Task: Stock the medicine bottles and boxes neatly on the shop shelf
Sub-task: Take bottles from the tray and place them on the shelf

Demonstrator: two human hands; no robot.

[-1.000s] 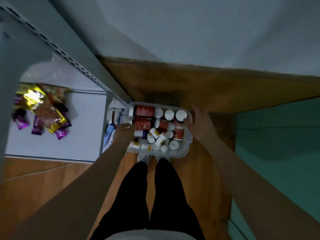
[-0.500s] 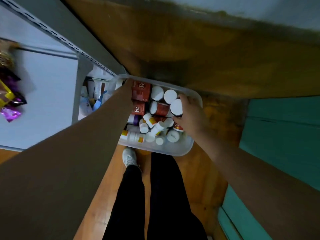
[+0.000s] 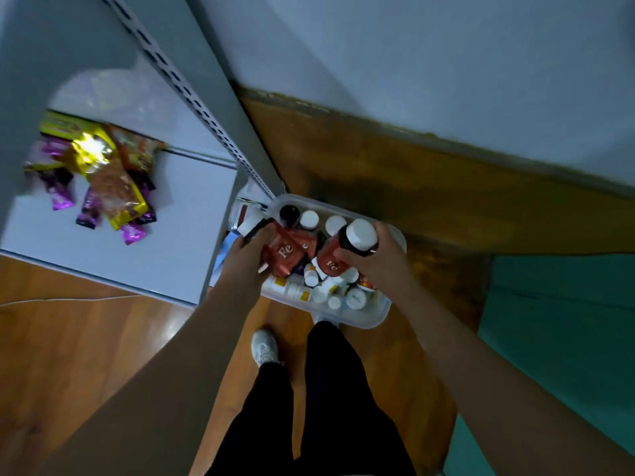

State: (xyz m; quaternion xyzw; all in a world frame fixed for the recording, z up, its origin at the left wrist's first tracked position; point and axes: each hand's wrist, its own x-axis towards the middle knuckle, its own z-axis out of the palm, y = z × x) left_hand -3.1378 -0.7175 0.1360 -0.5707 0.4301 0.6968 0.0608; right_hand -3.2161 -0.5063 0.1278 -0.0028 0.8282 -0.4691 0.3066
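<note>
While both hands reach down into it, the clear plastic tub (image 3: 374, 319) sits on the wooden floor (image 3: 86, 338) just in front of the person's feet, packed with medicine bottles. Its heap mixes red-labelled bottles with white caps, some upright and some lying flat, with smaller white bottles (image 3: 292, 292) carrying orange labels at the near end. One dark-lidded bottle (image 3: 289, 213) stands at the far left corner.

From the pile the right hand (image 3: 379, 259) has its fingers and thumb curled round a red bottle (image 3: 343, 249), which tilts with its white cap up and away from the person. On the other side the left hand (image 3: 245, 257) grips another white-capped bottle (image 3: 252, 223) at the tub's left edge, fingers wrapped round its dark body, and rests against a red-labelled bottle (image 3: 285, 252) marked "Fe". The two hands are apart, each clamped on its own bottle.

Just left of the tub rises the grey shelf upright (image 3: 192, 101) with its row of slots. Its low white shelf board (image 3: 178, 214) carries a loose heap of snack packets (image 3: 99, 180) in yellow, purple and orange. Several small boxes (image 3: 237, 214) are tucked between shelf and tub, too blurred to read. Black trousers (image 3: 326, 407) and a pale shoe (image 3: 264, 347) show below, with a teal mat (image 3: 567, 338) to the right
</note>
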